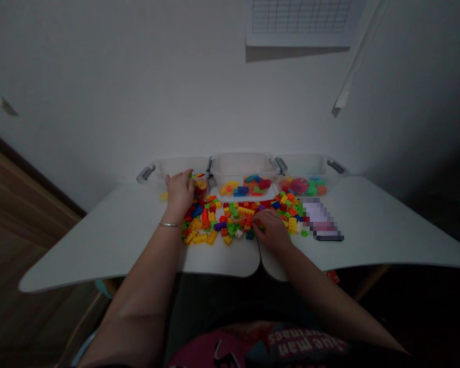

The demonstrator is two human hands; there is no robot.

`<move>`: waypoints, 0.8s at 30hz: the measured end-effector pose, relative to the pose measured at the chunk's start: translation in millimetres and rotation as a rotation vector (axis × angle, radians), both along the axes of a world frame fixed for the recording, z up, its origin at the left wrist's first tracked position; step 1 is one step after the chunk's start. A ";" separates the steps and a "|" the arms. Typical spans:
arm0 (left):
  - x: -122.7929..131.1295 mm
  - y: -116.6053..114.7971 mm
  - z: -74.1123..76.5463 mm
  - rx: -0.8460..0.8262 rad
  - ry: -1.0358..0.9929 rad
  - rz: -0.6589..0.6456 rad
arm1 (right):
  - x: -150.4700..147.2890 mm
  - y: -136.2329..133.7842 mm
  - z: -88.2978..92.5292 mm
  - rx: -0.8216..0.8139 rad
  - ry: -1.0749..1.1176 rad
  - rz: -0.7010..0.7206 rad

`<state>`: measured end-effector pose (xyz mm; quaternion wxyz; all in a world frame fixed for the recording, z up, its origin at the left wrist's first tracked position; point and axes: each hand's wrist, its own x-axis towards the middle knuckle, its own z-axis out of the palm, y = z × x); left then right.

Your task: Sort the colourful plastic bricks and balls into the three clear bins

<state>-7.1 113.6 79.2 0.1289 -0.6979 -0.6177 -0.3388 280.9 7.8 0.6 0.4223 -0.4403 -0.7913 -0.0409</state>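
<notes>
My left hand (180,191), with a bangle on its wrist, is over the front of the left clear bin (164,166). Its fingers are apart, and I see nothing held in them. Yellow and red pieces show through the bin wall beside it. My right hand (271,229) is low at the right part of a spread of toy building bricks (220,225). Its fingers are bent together beside an orange brick (248,221); what lies between the fingertips is hidden. The bricks are yellow, red, green, blue, orange and purple.
The middle clear bin (243,163) holds several bricks, and the right clear bin (302,164) holds rounded pink, green and orange pieces. A pixelated phone-like object (322,220) lies on the white table (383,230). A wall stands behind the bins.
</notes>
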 end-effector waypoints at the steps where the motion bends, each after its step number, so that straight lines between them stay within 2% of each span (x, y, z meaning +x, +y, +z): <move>1: -0.3 0.6 -2.1 0.000 0.006 -0.009 | -0.2 0.1 -0.2 0.002 -0.001 -0.002; 7: -4.9 0.7 -5.9 -0.028 0.079 -0.032 | -1.1 0.2 -0.8 0.009 -0.005 -0.002; 13: -13.7 -5.2 4.4 -0.071 0.006 -0.153 | -0.3 0.0 -0.9 -0.028 -0.001 -0.012; 15: -16.1 -12.7 7.7 -0.020 -0.017 -0.142 | -0.4 0.1 -1.2 -0.029 -0.003 -0.014; 17: -16.9 -24.2 8.2 0.028 -0.004 -0.078 | -0.7 0.4 -1.4 -0.023 -0.002 -0.013; 20: -14.9 -45.2 1.1 -0.020 0.060 0.020 | -1.1 0.6 -1.7 -0.020 0.000 -0.004; 24: -7.5 -67.1 -17.8 -0.267 0.200 0.051 | -1.0 0.7 -2.5 -0.027 0.013 0.001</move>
